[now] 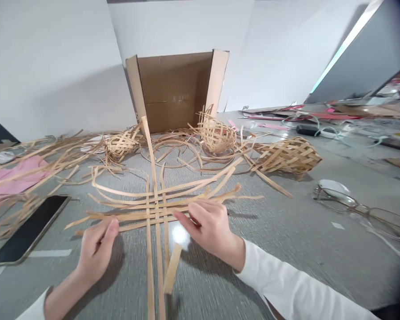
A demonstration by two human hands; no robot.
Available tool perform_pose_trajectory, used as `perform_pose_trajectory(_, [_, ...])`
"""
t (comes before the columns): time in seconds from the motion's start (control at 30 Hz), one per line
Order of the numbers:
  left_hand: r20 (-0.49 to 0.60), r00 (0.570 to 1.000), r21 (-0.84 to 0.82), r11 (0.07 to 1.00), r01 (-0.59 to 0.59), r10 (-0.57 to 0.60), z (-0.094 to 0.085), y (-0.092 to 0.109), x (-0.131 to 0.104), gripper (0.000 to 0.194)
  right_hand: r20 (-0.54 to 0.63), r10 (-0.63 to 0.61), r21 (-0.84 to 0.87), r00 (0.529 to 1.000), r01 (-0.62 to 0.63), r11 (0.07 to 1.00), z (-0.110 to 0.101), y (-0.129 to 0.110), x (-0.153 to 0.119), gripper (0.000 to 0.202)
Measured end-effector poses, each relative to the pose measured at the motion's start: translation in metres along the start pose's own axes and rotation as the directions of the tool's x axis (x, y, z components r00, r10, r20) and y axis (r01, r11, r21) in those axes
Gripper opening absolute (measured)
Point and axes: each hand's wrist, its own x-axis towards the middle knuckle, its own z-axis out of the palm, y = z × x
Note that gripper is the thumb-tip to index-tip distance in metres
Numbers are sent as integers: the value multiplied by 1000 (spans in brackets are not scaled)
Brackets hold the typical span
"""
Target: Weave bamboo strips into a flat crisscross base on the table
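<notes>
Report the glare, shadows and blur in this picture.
Head view: a bright glare spot on the grey surface, near the right hand; head view: soft shadow beside the left hand; head view: the right corners darken, and the clutter at right looks blurred.

Two hands [208, 226], three woven baskets [288, 156], one phone [31, 229], one box [176, 84]

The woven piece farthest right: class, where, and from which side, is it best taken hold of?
Probably around the broad right half of the woven piece, from above and the right, with the right hand: the body bulges there and narrows leftward, where loose strips crowd it.
</notes>
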Motion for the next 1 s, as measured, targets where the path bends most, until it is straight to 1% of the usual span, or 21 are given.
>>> perform_pose_trajectory(0.07, [-78,997,36,999,23,-20,1,-6,0,42,-16,-46,11,999,46,999,-2,1,1,42])
perform_pose_trajectory(0.2, [-126,992,87,996,21,-10,1,-14,3,42,-33,-80,-10,996,80,997,0,3,2,40])
perform_pose_trajectory(0.27, [-141,990,103,995,7,7,0,-16,4,42,-58,-80,-36,995,78,996,-1,6,5,39])
perform_pose_trajectory(0.33, [-154,988,116,993,-10,28,-1,-17,5,42,-96,-57,-70,994,50,996,-4,12,9,39])
perform_pose_trajectory(0.43, [-156,986,128,991,-46,66,-1,-19,7,42,-169,9,-124,986,-30,992,-14,24,16,40])
perform_pose_trajectory(0.53, [-121,985,133,985,-110,126,1,-18,8,42,-222,80,-169,972,-119,978,-31,37,26,43])
perform_pose_trajectory(0.6, [-78,979,131,976,-175,187,3,-15,9,42,-233,126,-195,964,-173,965,-46,43,37,44])
perform_pose_trajectory(0.67, [-21,965,123,959,-255,260,6,-10,9,40,-204,173,-217,964,-217,952,-64,48,55,44])
perform_pose_trajectory(0.7, [9,955,117,948,-297,298,7,-8,9,38,-164,193,-222,967,-227,948,-73,50,66,43])
perform_pose_trajectory(0.77, [51,929,107,923,-369,365,12,-2,10,34,-3,208,-212,978,-204,956,-92,53,91,36])
perform_pose_trajectory(0.8, [58,918,107,912,-396,392,15,1,12,33,129,216,-195,968,-189,962,-101,56,103,29])
perform_pose_trajectory(0.83, [58,909,110,902,-417,413,19,4,14,34,374,259,-168,891,-209,963,-110,60,114,23])
perform_pose_trajectory(0.87, [52,901,116,894,-433,430,23,8,16,35,537,287,-147,793,-247,958,-118,66,123,22])
perform_pose_trajectory(0.9, [49,893,120,885,-449,447,27,11,19,36,629,314,-134,712,-298,945,-125,75,129,24])
perform_pose_trajectory(0.93, [54,882,120,874,-471,468,32,14,21,36,671,346,-132,656,-353,926,-130,86,133,28])
perform_pose_trajectory(0.97, [67,868,117,860,-497,493,36,17,24,36,700,376,-144,607,-395,907,-135,99,134,30])
perform_pose_trajectory(1.0, [85,850,110,843,-527,520,40,19,25,35,717,389,-160,578,-408,899,-137,113,134,29])
